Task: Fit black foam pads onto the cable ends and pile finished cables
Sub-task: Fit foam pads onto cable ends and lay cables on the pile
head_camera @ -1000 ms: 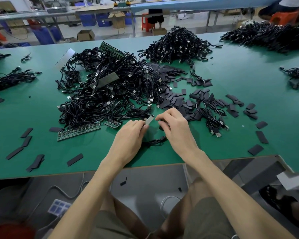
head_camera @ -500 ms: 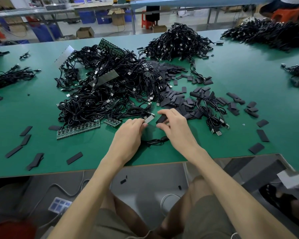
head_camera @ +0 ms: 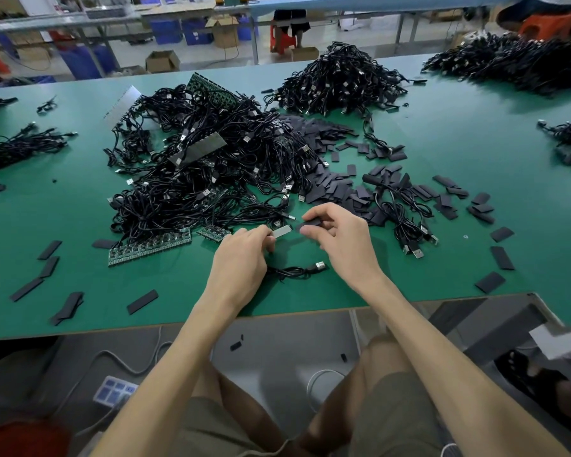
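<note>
My left hand point(head_camera: 241, 258) pinches a small grey board end point(head_camera: 282, 231) of a black cable; the cable's loop and USB plug point(head_camera: 319, 266) lie on the green table between my hands. My right hand point(head_camera: 340, 240) holds a black foam pad point(head_camera: 310, 223) between thumb and fingers, just right of the board end and a little apart from it. Loose foam pads point(head_camera: 333, 189) are strewn behind my right hand. A big tangle of cables point(head_camera: 205, 179) lies behind my left hand, and a few cables point(head_camera: 406, 219) lie to the right.
A tall heap of cables point(head_camera: 340, 80) stands at the back centre, another heap point(head_camera: 515, 64) at the back right. Green circuit strips point(head_camera: 149, 247) lie left of my left hand. Stray pads point(head_camera: 50, 258) dot the left front. The table edge point(head_camera: 277, 316) runs under my forearms.
My right hand has picked a foam pad from the scatter and brought it up beside the board end held in my left hand. The hands are now slightly apart.
</note>
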